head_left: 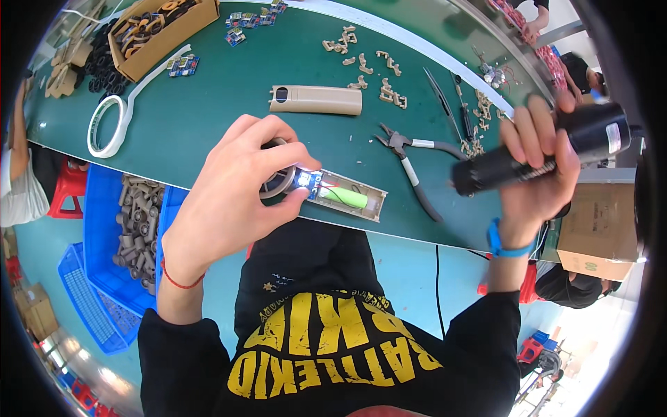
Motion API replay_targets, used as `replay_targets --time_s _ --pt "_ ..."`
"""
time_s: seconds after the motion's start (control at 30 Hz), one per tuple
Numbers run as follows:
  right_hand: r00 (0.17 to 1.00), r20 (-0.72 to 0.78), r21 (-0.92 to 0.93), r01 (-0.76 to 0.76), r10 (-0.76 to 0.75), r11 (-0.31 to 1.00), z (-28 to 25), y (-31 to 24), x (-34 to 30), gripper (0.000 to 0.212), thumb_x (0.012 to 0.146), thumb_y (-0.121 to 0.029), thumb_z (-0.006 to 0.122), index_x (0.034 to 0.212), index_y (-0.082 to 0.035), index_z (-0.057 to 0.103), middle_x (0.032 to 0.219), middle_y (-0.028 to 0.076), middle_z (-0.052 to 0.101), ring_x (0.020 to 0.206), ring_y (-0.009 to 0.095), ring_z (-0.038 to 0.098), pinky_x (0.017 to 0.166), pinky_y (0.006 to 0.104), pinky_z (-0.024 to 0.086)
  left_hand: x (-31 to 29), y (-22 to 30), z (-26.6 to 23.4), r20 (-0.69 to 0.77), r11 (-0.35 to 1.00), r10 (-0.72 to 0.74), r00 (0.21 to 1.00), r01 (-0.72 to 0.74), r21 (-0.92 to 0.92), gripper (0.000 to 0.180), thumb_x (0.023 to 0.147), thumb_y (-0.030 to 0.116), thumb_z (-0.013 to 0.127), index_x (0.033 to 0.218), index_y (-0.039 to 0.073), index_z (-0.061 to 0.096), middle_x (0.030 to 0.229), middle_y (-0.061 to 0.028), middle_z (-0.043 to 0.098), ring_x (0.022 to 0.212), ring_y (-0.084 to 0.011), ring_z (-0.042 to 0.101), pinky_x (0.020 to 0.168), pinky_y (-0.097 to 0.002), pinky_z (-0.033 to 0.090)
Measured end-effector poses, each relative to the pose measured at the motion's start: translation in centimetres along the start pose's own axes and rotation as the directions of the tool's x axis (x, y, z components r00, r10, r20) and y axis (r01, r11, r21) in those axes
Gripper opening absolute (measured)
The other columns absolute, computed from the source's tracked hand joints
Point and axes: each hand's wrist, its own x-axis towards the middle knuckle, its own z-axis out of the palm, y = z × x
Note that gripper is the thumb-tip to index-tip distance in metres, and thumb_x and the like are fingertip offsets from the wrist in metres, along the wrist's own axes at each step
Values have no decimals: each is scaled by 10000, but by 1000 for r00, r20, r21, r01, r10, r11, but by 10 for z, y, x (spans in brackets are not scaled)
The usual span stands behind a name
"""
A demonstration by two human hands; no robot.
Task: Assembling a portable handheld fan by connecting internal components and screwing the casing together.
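My left hand [229,184] pinches the round-headed end of an opened beige handheld device housing [374,207] over the table's near edge. Inside lie a green cylindrical battery [351,198] with thin wires and a small blue circuit board [306,182], brightly lit, at my fingertips. In my right hand [538,163], raised at the right, is a black cylindrical electric screwdriver [590,133]; its narrower end points left, slightly blurred and apart from the housing. A beige cover [319,101] with a dark oval window rests on the table beyond my left hand.
Pliers [399,142], tweezers [445,101] and small beige parts [392,94] lie on the green table [229,83]. A tape roll [105,126], circuit boards [182,66] and a carton of rings [198,17] are at left. Below stands a blue crate [99,229]. Other people sit nearby.
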Motion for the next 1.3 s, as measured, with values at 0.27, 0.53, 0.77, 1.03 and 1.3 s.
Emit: replay_targets --time_s 0.27,0.53,0.77,1.03,1.3 --pt "994 107 -375 41 -1 926 31 81 37 403 816 -64 573 1202 -121 471 740 30 454 598 125 420 599 296 367 1 1 1 -4 1000 5 1000 -5 -29 254 684 45 735 930 98 708 961 -53 572 937 -257 540 834 -358 467" --pt "992 126 -497 76 -15 865 26 87 38 393 804 -78 591 1174 -112 464 725 34 452 574 126 423 571 294 367 -2 4 1 -7 999 -40 999 40 -13 261 677 45 735 930 104 709 951 -46 575 928 -252 540 816 -350 468" --pt "986 168 -215 32 5 976 46 68 40 402 812 -75 569 1198 -148 485 709 -13 417 583 95 401 596 266 353 -3 7 10 -119 998 -59 991 56 -33 337 652 93 788 980 102 712 992 -47 610 961 -260 551 830 -357 469" --pt "987 149 -145 -40 62 989 75 49 31 417 826 -91 566 1224 -164 465 709 -43 412 599 68 416 630 248 369 -1 5 25 -325 996 54 944 -28 84 321 619 115 831 927 123 739 999 -27 667 1047 -273 579 990 -436 411" --pt "959 277 -113 -33 63 993 79 49 37 460 848 -79 560 1289 -171 466 735 -35 448 621 79 450 642 247 378 3 8 33 -334 996 -20 942 -12 -93 148 660 97 812 793 123 752 938 23 682 1009 -222 585 972 -394 389"
